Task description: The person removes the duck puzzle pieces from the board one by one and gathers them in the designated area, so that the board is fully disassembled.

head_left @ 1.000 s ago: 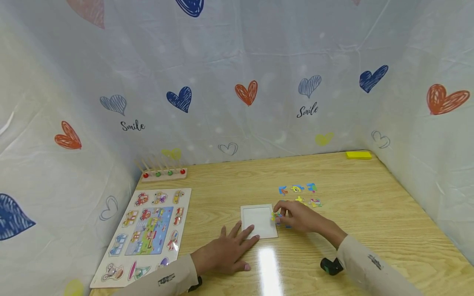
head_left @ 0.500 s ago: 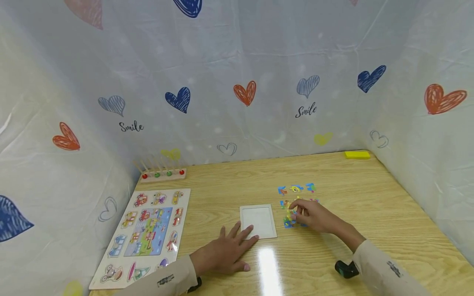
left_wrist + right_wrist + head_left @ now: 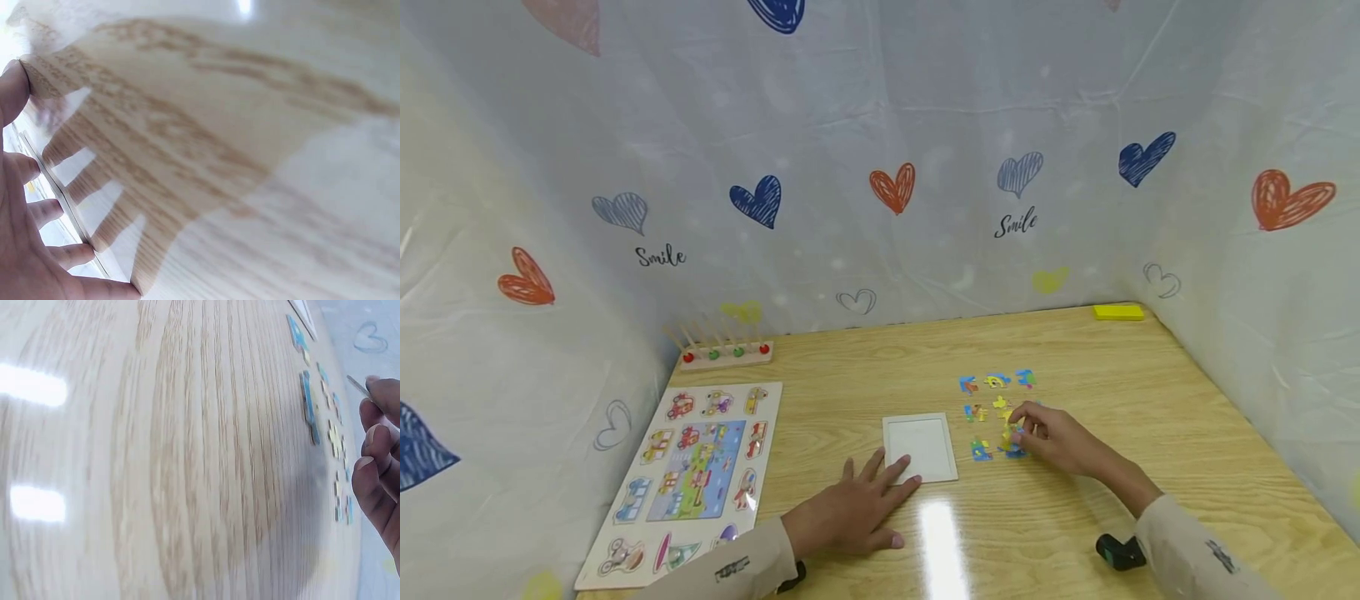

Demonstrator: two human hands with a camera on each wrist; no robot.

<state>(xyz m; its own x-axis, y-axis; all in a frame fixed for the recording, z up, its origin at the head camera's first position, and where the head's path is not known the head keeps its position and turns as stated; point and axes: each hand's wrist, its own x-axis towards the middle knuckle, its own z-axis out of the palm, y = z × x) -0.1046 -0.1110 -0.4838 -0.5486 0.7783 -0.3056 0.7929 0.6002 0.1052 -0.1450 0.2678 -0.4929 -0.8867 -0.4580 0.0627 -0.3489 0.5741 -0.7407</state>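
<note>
My left hand (image 3: 853, 512) rests with spread fingers on the near left edge of a shallow white puzzle tray (image 3: 925, 440). In the left wrist view its fingertips (image 3: 81, 251) touch the tray's rim. My right hand (image 3: 1060, 437) pinches a small jigsaw piece (image 3: 359, 386) between thumb and finger, seen edge-on in the right wrist view. That hand is raised over the near right part of several colourful loose jigsaw pieces (image 3: 981, 449), laid in rough rows to the right of the tray. Some pieces are partly hidden behind the right hand.
On the left lies a large white picture board (image 3: 700, 392) with vehicle shapes. Behind it stands a wooden peg rack (image 3: 727, 358) with red and green beads. A yellow block (image 3: 1117, 312) sits at the back right corner. A heart-printed curtain (image 3: 820, 267) encloses the table.
My right hand has moved right, away from the tray's edge to above the loose pieces, with the jigsaw piece still pinched. My left hand has stayed on the tray.
</note>
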